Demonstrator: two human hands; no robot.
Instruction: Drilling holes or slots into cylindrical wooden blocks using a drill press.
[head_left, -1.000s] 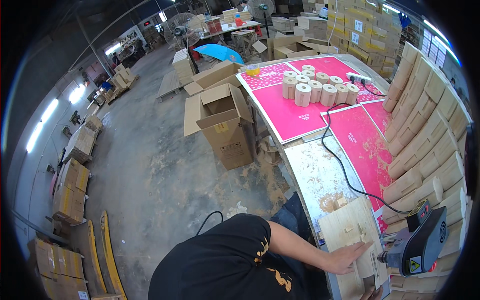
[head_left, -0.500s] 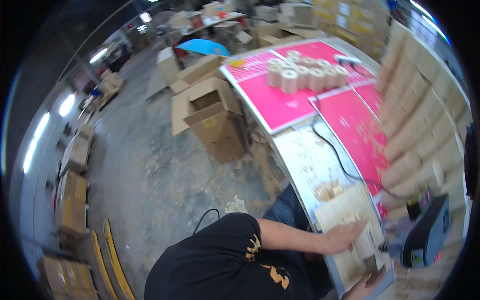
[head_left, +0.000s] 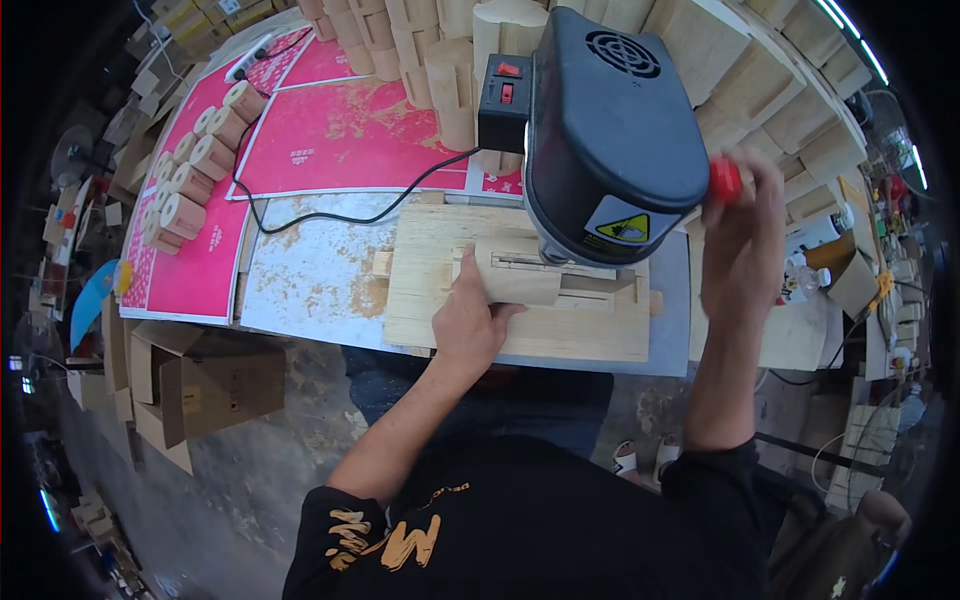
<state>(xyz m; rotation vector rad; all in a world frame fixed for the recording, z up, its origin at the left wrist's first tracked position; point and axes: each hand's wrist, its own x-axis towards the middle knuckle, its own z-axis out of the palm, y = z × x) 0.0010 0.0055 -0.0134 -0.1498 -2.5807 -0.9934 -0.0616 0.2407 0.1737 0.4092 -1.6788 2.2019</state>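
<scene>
A black bench drill press (head_left: pixel 620 130) stands over a pale wooden board (head_left: pixel 430 260). On that board, under the machine's head, lies a rounded wooden piece (head_left: pixel 520 287) with a long slot along its top. My left hand (head_left: pixel 470 318) grips its left end, thumb along the near side and fingers over the top. My right hand (head_left: pixel 743 235), somewhat blurred, is closed around a red knob (head_left: pixel 724 180) at the machine's right side. The tool tip meets the slot area, but the head partly hides the contact.
Rows of stacked wooden pieces (head_left: pixel 452 95) stand behind the machine. Several short wooden cylinders (head_left: pixel 184 215) with round holes sit on pink sheeting (head_left: pixel 340 140) at left. A black cable (head_left: pixel 350 217) crosses the dusty bench. An open cardboard box (head_left: pixel 225 385) stands on the floor.
My view has swung right and down to face the machine. My right hand has gone from beside the wooden piece to the red knob; my left hand stays at the piece.
</scene>
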